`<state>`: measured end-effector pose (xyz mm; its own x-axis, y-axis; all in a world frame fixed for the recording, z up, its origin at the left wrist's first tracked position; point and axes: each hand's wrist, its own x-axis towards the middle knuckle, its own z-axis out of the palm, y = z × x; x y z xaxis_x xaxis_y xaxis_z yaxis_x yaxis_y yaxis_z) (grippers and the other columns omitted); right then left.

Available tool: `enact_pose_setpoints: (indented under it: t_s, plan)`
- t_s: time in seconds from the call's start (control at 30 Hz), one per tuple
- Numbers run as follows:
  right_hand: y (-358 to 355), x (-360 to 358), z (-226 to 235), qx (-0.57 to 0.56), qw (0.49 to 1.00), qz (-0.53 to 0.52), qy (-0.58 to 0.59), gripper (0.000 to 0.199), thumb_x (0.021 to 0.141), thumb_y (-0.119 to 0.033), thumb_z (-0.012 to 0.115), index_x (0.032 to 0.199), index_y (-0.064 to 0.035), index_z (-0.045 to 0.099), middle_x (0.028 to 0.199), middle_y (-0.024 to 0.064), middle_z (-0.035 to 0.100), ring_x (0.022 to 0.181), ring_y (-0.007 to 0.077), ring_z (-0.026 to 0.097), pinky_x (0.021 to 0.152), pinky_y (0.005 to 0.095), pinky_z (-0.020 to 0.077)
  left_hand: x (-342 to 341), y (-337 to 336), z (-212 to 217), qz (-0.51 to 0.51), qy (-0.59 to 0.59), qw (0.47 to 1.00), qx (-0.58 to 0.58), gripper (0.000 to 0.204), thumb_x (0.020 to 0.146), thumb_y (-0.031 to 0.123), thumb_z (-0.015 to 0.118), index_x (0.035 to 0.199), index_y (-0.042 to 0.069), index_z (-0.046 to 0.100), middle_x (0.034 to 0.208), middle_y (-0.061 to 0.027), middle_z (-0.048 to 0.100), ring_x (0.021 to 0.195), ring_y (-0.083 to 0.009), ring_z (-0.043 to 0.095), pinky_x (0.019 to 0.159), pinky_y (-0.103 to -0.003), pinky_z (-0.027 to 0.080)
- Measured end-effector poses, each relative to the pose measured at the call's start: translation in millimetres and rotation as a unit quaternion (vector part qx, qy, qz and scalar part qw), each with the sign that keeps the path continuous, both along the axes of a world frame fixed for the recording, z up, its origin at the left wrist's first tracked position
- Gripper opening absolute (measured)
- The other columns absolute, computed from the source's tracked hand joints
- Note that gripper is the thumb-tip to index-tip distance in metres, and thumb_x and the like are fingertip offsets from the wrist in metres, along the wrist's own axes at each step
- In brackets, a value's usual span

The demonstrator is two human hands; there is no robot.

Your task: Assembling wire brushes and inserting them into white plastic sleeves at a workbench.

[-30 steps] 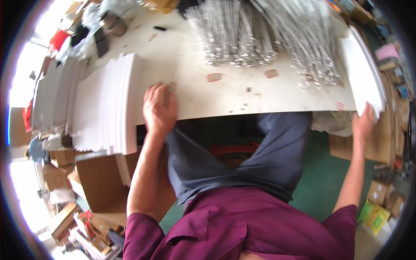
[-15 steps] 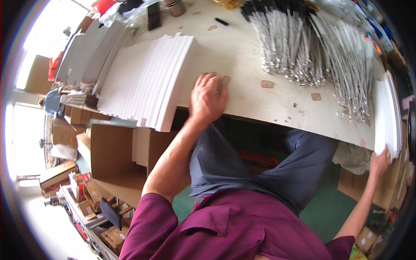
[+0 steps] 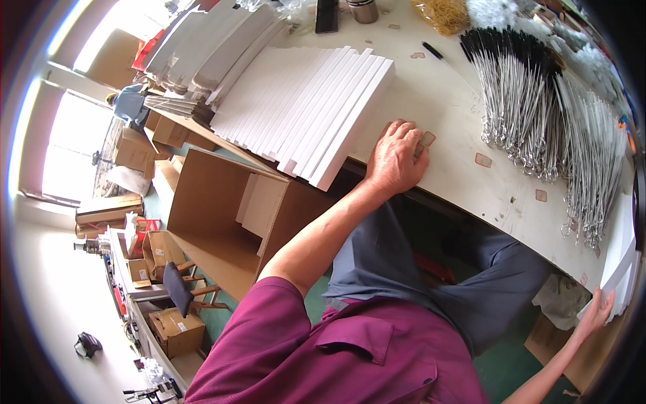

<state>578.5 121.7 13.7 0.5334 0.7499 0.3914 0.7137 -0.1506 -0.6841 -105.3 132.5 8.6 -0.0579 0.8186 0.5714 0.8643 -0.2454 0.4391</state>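
Observation:
My left hand [image 3: 398, 158] rests on the front edge of the white table [image 3: 444, 108], fingers loosely bent and thumb apart, holding nothing. Just left of it, a long row of slim white cartons [image 3: 289, 108] stands packed side by side. At the far right, my right hand [image 3: 595, 311] has its fingers and thumb on the near end of a white carton [image 3: 618, 269] in a small pile; the pile is partly cut off by the picture's rim. Between the hands, farther back, lie bundles of thin wire brushes [image 3: 518, 108] with black bristle tips and looped ends.
An open cardboard box [image 3: 208, 209] stands on the floor to the left. At the back are a black phone [image 3: 327, 16], a metal cup [image 3: 363, 9], yellow rubber bands [image 3: 441, 15] and a single black-tipped brush [image 3: 432, 50]. A person [image 3: 128, 104] is far left, beyond stacked boxes.
The view has swung, so the table and cartons appear farther right. My right hand still holds at the pile, where the white cartons now look tilted and fanned. My left hand stays at the table edge.

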Motion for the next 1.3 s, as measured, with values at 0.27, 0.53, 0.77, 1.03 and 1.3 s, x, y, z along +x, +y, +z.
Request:
enact_pose_setpoints:
  t_s: [0.27, 0.53, 0.77, 1.03, 1.3]
  plan:
    - [-31, -237, 70, -0.033, 0.946, 0.322, 0.008, 0.069, 0.088, -0.001, 0.067, 0.152, -0.0039, 0.043, 0.149, 0.0141, 0.051, 0.138, 0.027, 0.049, 0.116, 0.0411, 0.0372, 17, -15, 7, -0.089, -0.011, 0.993, 0.078, 0.025, 0.079, 0.005, 0.072, 0.102, 0.0, 0.064, 0.1, -0.0175, 0.067, 0.098, -0.038, 0.064, 0.088, -0.047, 0.053]
    - [-43, -312, 79, -0.142, 0.867, 0.455, -0.146, 0.073, 0.073, 0.003, 0.07, 0.143, -0.0011, 0.049, 0.129, 0.0206, 0.056, 0.122, 0.0395, 0.057, 0.106, 0.0468, 0.0461, 78, -86, 53, -0.352, -0.015, 0.935, 0.051, 0.027, 0.076, 0.004, 0.076, 0.098, -0.002, 0.06, 0.09, -0.0128, 0.06, 0.081, -0.031, 0.063, 0.075, -0.042, 0.055]
    - [-62, -326, 79, -0.174, 0.815, 0.52, -0.187, 0.076, 0.067, 0.002, 0.076, 0.138, -0.0006, 0.051, 0.125, 0.0196, 0.058, 0.118, 0.039, 0.058, 0.102, 0.0468, 0.0484, 110, -88, 58, -0.282, 0.072, 0.955, -0.057, 0.06, 0.076, 0.027, 0.075, 0.124, -0.007, 0.061, 0.132, -0.0294, 0.056, 0.128, -0.042, 0.053, 0.114, -0.052, 0.038]
    - [-63, -340, 72, -0.129, 0.806, 0.549, -0.181, 0.073, 0.069, -0.001, 0.077, 0.138, 0.0012, 0.052, 0.122, 0.0193, 0.059, 0.113, 0.0375, 0.06, 0.1, 0.0459, 0.0498, 123, -80, 48, -0.29, 0.097, 0.949, -0.07, 0.062, 0.076, 0.023, 0.079, 0.124, -0.007, 0.056, 0.11, -0.0197, 0.059, 0.11, -0.0353, 0.058, 0.102, -0.046, 0.043]
    - [-64, -337, 72, -0.114, 0.796, 0.564, -0.189, 0.072, 0.067, -0.001, 0.082, 0.134, 0.0012, 0.056, 0.123, 0.0183, 0.061, 0.113, 0.0364, 0.061, 0.099, 0.0452, 0.0505, 118, -88, 51, -0.304, 0.041, 0.936, -0.174, 0.062, 0.073, 0.023, 0.082, 0.122, -0.006, 0.057, 0.099, -0.0166, 0.059, 0.096, -0.0346, 0.062, 0.086, -0.044, 0.051]
